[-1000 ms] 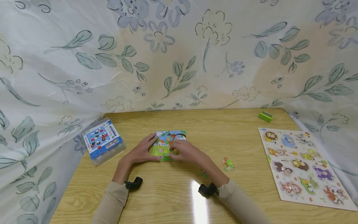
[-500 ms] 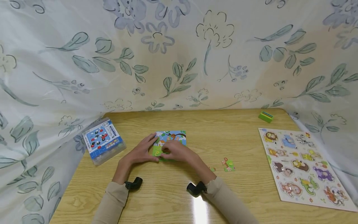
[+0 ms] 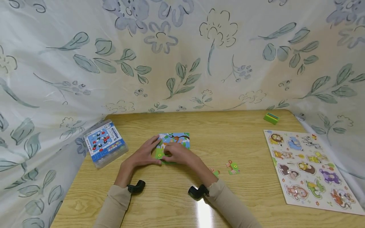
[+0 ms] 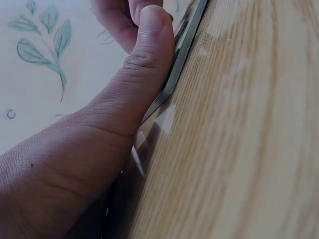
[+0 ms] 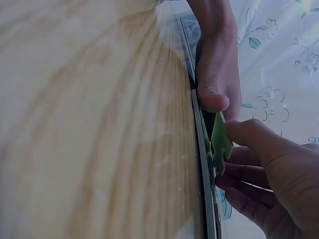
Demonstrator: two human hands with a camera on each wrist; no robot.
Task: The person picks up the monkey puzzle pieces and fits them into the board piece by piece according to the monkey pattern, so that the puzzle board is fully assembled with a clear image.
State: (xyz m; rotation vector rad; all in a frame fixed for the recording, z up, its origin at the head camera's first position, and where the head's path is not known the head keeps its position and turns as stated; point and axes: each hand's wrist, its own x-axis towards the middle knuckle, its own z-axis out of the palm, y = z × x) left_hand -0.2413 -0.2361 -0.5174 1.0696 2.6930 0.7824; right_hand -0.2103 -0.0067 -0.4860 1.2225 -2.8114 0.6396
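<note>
A small jigsaw puzzle (image 3: 182, 138), its picture showing a tree branch and blue sky, lies in the middle of the table. My left hand (image 3: 143, 154) rests along its left side, fingers at the upper corner and thumb extended at the lower one. In the left wrist view, that thumb (image 4: 149, 55) lies against the thin edge of the puzzle tray (image 4: 183, 57). My right hand (image 3: 180, 154) is over the puzzle's lower part and covers much of the picture. Seen from the right wrist, its thumb and fingers pinch a green puzzle piece (image 5: 221, 142), tilted up beside the left thumb.
Two loose puzzle pieces (image 3: 233, 167) lie right of my right forearm. A boxed molecule model set (image 3: 105, 142) stands at the left. On the right are an animal peg board (image 3: 310, 167) and a small green block (image 3: 271, 118). Floral cloth (image 3: 182, 63) hangs behind the table.
My right hand has shifted left across the puzzle with its piece, and its forearm now uncovers more of the nearer loose piece. The left hand stays in place.
</note>
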